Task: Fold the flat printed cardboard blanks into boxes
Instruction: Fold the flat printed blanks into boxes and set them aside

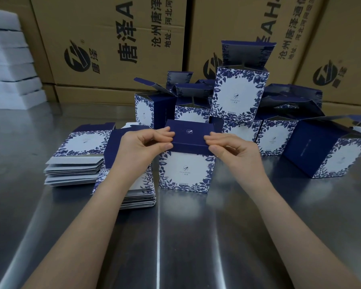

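Upright blue-floral box [186, 170], navy lid [191, 132] seemingly closed; flat blanks [75, 170] stacked left.

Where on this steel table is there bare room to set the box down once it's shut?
Bare steel lies along the near edge of the table, in front of the box the left hand and right hand hold, and at far left between the foam sheets and the flat blanks. Behind the box it is crowded with folded boxes.

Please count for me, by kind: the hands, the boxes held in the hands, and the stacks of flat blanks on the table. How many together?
hands: 2, left hand and right hand
box in the hands: 1
stacks of flat blanks: 2, left stack and near stack
total: 5
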Available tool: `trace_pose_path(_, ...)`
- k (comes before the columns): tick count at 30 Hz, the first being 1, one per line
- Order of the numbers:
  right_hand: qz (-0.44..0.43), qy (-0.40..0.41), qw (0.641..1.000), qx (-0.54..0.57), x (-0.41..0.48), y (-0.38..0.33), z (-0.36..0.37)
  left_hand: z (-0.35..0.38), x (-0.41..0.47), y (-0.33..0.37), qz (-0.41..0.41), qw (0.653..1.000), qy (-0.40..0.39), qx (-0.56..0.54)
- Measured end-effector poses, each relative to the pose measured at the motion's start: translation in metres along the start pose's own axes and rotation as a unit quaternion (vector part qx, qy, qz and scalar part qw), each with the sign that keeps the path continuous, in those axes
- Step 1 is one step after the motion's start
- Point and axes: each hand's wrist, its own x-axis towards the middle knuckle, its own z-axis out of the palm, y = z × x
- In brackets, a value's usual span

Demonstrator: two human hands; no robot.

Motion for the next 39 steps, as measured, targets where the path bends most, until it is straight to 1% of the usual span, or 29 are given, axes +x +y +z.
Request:
trace_pose_path(2, -0.003, -0.013, 1.000, -0.010, -0.002, -0.002, 0.001, -0.001, -0.001, 0.002, 0.006, 1.000, -0.017, 0.023)
trace_pose_path(4, -0.038, -0.018, 0.997, -0.065, -0.004, -0.003, 0.007, 0.004, -0.003, 0.004, 0.029, 0.996, -0.021, 0.076)
trace_pose_path(5, -0.050, -0.012, 0.995, -0.087, -0.005, -0.002, 0.012, 0.009, -0.004, 0.005, 0.039, 0.994, -0.015, 0.103)
trace_pose_path(7, -0.043, 0.016, 0.995, -0.086, -0.005, -0.002, 0.022, 0.021, -0.004, 0.005, 0.049, 0.990, 0.017, 0.129)
trace_pose_path(10, -0.040, 0.051, 0.995, -0.078, -0.004, -0.001, 0.029, 0.031, -0.005, 0.004, 0.056, 0.988, 0.062, 0.128)
trace_pose_path(16, -0.074, 0.074, 0.986, -0.131, -0.003, -0.003, 0.033, 0.036, -0.007, 0.002, 0.067, 0.987, 0.089, 0.118)
trace_pose_path(19, -0.086, 0.051, 0.979, -0.178, -0.004, -0.004, 0.029, 0.033, -0.009, 0.003, 0.064, 0.990, 0.074, 0.105)
trace_pose_path(22, -0.077, 0.025, 0.972, -0.220, -0.005, -0.007, 0.030, 0.023, -0.010, 0.002, 0.039, 0.996, 0.041, 0.064)
trace_pose_path(25, -0.096, 0.041, 0.959, -0.265, -0.005, -0.009, 0.035, 0.015, -0.011, 0.003, 0.021, 0.999, 0.019, 0.035)
trace_pose_path(27, -0.109, 0.051, 0.950, -0.287, -0.005, -0.011, 0.035, 0.013, -0.013, 0.003, 0.025, 0.999, 0.033, 0.027)
trace_pose_path(29, -0.120, 0.057, 0.942, -0.308, -0.007, -0.012, 0.032, 0.012, -0.015, 0.002, 0.027, 0.997, 0.065, 0.022)
trace_pose_path(32, -0.127, 0.077, 0.932, -0.331, -0.013, -0.013, 0.018, 0.009, -0.015, 0.001, 0.039, 0.993, 0.100, 0.052)
trace_pose_path(34, -0.135, 0.097, 0.919, -0.359, -0.017, -0.013, 0.003, 0.006, -0.015, 0.000, 0.038, 0.992, 0.104, 0.059)
trace_pose_path(36, -0.131, 0.118, 0.904, -0.390, -0.021, -0.013, -0.016, 0.004, -0.015, -0.003, 0.017, 0.992, 0.093, 0.085)
trace_pose_path(39, -0.125, 0.161, 0.873, -0.443, -0.029, -0.008, -0.042, 0.002, -0.017, -0.011, -0.017, 0.982, 0.051, 0.182)
